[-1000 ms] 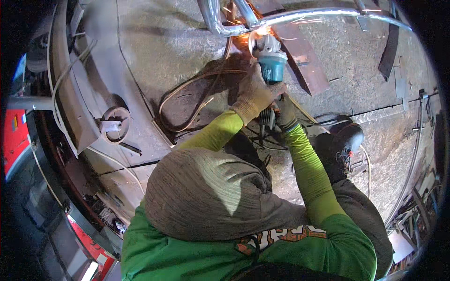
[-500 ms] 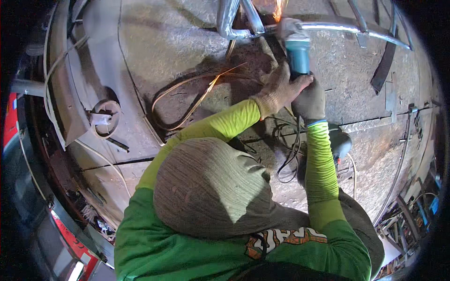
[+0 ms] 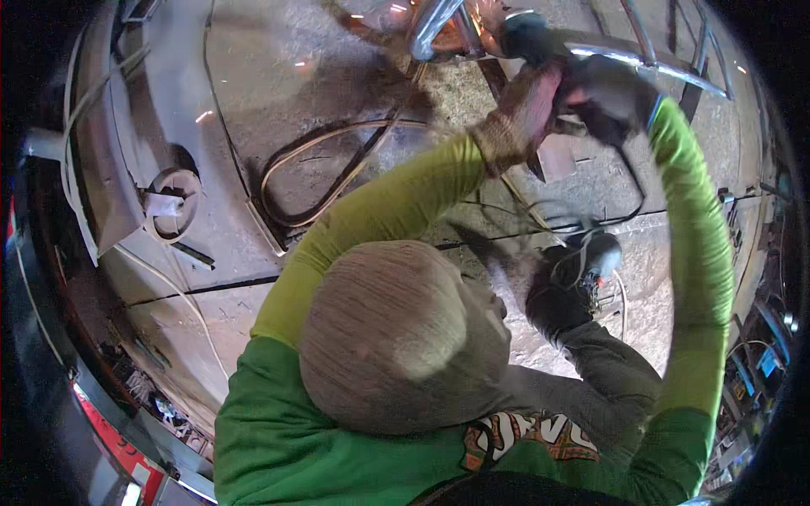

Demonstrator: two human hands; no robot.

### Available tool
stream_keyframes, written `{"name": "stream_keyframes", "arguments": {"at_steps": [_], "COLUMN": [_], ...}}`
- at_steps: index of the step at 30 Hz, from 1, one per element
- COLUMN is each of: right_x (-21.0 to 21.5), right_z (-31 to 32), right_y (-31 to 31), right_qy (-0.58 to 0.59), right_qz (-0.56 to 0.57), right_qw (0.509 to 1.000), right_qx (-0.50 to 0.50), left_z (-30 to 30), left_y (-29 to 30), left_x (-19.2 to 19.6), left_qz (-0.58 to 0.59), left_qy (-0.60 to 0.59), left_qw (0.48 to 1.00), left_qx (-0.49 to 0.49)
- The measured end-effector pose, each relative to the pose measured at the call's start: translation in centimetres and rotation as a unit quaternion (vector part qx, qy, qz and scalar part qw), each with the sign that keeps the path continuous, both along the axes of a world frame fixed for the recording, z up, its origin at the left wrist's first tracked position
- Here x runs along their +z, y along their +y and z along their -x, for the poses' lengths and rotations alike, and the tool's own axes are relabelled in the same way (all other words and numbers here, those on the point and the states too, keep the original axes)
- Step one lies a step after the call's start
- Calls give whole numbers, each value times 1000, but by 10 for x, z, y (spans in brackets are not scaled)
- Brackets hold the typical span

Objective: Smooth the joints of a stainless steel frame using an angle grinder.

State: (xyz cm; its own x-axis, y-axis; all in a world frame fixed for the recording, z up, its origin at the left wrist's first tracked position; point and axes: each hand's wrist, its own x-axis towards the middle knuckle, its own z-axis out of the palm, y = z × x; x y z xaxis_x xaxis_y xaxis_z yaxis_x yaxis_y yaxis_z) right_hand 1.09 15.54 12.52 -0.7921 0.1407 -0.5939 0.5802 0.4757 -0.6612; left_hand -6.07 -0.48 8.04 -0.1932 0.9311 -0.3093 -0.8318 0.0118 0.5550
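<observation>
- Head view, looking down: your left hand (image 3: 525, 108), in a tan work glove, wraps the body of the angle grinder (image 3: 540, 59); its grip is closed around the tool.
- Your right hand (image 3: 609, 94), in a dark glove, clamps the rear of the same grinder, fingers curled tight.
- The grinder's head meets the shiny metal tube frame (image 3: 439, 25) at the top edge, throwing orange sparks (image 3: 384, 10), so the grinding looks under way, not finished; how much of the joint is done cannot be told.
- A looped hose (image 3: 325, 173) lies on the concrete floor (image 3: 278, 76) to your left.
- A second power tool (image 3: 595, 257) rests on the floor near your knee.
</observation>
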Motion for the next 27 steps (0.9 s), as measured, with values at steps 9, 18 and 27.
{"name": "stream_keyframes", "arguments": {"at_steps": [9, 18, 27], "right_x": [56, 10, -70], "right_z": [34, -93, -153], "right_y": [-14, -12, -91], "right_qy": [-117, 22, 176], "right_qz": [-23, 186, 224], "right_qw": [992, 896, 869], "right_qx": [-49, -402, -406], "left_z": [34, 67, 67], "left_y": [-99, -24, -83], "left_x": [-156, -80, -90], "left_qz": [-48, 288, 152], "left_qy": [-172, 537, 321], "left_qw": [977, 786, 917], "left_qx": [113, 105, 183]}}
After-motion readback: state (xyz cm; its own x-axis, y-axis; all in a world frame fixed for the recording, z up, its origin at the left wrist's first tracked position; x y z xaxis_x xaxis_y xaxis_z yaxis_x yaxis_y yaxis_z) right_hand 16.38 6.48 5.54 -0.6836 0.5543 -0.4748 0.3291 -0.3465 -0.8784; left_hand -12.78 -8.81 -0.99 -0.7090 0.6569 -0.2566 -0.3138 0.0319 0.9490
